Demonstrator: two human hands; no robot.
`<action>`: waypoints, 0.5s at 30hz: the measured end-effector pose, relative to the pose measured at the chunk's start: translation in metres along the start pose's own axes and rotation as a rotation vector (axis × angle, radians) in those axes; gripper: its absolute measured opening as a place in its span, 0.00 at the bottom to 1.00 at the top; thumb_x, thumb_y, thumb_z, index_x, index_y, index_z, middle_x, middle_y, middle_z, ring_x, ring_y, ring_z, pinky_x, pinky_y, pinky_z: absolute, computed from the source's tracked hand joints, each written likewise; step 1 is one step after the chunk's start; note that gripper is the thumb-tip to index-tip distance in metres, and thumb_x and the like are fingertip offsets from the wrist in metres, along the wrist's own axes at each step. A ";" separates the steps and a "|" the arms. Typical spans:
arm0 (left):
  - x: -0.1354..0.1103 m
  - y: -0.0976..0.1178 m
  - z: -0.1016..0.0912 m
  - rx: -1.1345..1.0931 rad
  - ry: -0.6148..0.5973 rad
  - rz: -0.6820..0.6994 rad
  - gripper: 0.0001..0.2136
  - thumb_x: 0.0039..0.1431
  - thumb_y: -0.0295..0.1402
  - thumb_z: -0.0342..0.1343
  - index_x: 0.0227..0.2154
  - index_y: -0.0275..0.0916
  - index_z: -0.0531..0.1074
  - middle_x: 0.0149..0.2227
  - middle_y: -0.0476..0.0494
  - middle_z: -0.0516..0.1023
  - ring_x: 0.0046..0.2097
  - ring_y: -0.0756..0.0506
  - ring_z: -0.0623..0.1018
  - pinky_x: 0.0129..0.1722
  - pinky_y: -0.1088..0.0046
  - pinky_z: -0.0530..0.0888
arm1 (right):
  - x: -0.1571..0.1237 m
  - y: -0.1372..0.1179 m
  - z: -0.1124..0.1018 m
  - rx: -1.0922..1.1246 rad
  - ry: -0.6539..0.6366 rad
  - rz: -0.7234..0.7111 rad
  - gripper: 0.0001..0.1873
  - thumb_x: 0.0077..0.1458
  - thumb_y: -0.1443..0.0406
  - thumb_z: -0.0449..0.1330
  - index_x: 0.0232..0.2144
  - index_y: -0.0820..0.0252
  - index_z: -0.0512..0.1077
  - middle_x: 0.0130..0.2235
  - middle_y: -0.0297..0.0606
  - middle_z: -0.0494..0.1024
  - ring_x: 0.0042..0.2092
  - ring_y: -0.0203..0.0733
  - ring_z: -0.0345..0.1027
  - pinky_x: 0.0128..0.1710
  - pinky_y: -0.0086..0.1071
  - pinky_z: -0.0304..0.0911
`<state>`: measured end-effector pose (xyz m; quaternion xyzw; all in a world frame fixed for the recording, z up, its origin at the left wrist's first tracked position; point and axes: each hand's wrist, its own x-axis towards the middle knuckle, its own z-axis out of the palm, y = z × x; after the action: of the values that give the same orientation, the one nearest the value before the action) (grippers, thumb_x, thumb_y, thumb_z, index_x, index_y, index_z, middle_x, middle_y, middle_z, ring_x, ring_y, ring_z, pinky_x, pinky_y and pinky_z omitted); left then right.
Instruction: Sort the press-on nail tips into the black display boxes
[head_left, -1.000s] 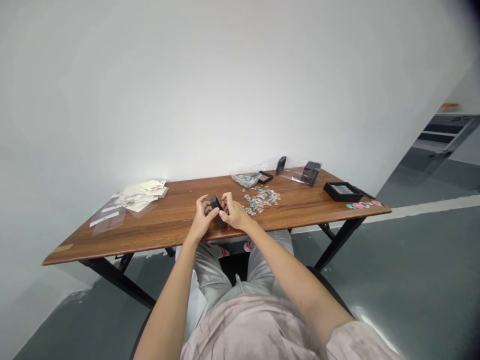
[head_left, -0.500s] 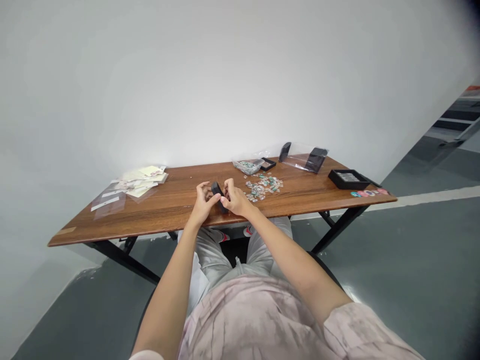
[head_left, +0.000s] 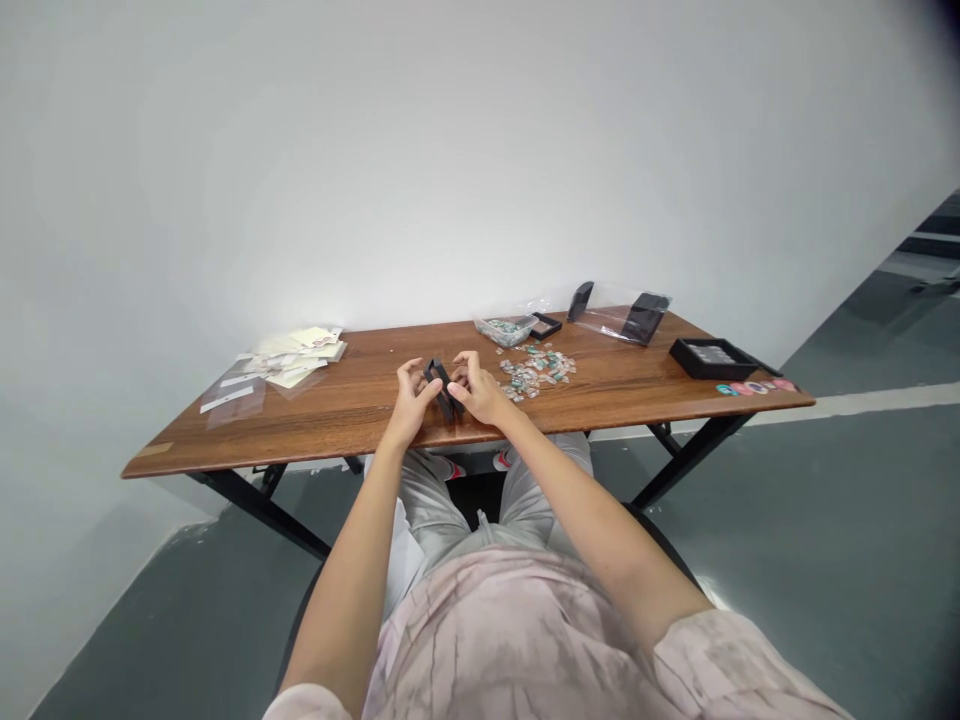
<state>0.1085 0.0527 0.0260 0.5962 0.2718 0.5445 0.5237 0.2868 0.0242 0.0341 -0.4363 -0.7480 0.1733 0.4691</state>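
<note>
Between my two hands, at the table's front edge, a small black box-like frame (head_left: 435, 371) is held upright on its side. A gap shows between its two dark sides. My left hand (head_left: 409, 408) grips the left side, thumb in front and fingers bent behind. My right hand (head_left: 481, 392) holds the right side, thumb pressed on it and fingers curled over. The fingers partly cover the frame, so I cannot tell if it is one piece or two. Just right of my right hand lies a scatter of small clear and green pieces (head_left: 538, 371).
Behind the scatter stand a clear tub (head_left: 504, 333) of similar pieces and a small black tray (head_left: 545, 326). A clear plastic package (head_left: 611, 315) with black ends, a larger black box (head_left: 705, 359) and colourful round discs (head_left: 750, 387) are farther right. Paper cards (head_left: 296, 350) lie left.
The black frame, which looked like one solid dark piece, now shows a gap between its sides. My right hand's fingers have shifted on it. The whole view has moved slightly.
</note>
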 end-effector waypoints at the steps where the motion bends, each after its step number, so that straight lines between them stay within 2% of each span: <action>1: 0.001 -0.002 -0.001 -0.011 0.015 -0.002 0.33 0.50 0.49 0.68 0.53 0.46 0.58 0.48 0.43 0.75 0.48 0.43 0.78 0.50 0.62 0.74 | 0.000 -0.001 0.000 0.002 -0.004 0.004 0.27 0.62 0.48 0.57 0.53 0.55 0.53 0.39 0.38 0.78 0.37 0.46 0.76 0.40 0.39 0.67; 9: 0.009 -0.012 -0.006 -0.115 0.173 -0.002 0.31 0.52 0.53 0.64 0.53 0.48 0.57 0.47 0.47 0.74 0.43 0.45 0.79 0.41 0.67 0.75 | -0.003 -0.008 -0.004 -0.001 -0.064 -0.025 0.39 0.54 0.48 0.67 0.58 0.54 0.52 0.51 0.47 0.78 0.47 0.50 0.77 0.43 0.39 0.70; 12: 0.009 -0.011 -0.006 -0.147 0.188 -0.004 0.30 0.53 0.52 0.64 0.52 0.48 0.58 0.45 0.48 0.75 0.41 0.46 0.79 0.40 0.67 0.75 | -0.003 -0.010 -0.004 -0.007 -0.059 -0.020 0.39 0.54 0.49 0.68 0.58 0.54 0.53 0.51 0.48 0.78 0.47 0.50 0.77 0.42 0.39 0.70; 15: 0.008 -0.009 -0.006 -0.178 0.186 -0.008 0.28 0.54 0.51 0.64 0.52 0.47 0.59 0.44 0.49 0.75 0.38 0.47 0.79 0.38 0.69 0.75 | -0.003 -0.010 -0.004 0.011 -0.017 -0.001 0.35 0.57 0.49 0.65 0.56 0.54 0.54 0.49 0.46 0.80 0.45 0.49 0.78 0.40 0.38 0.70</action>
<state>0.1075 0.0647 0.0201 0.4934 0.2723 0.6170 0.5492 0.2856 0.0151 0.0408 -0.4317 -0.7514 0.1809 0.4651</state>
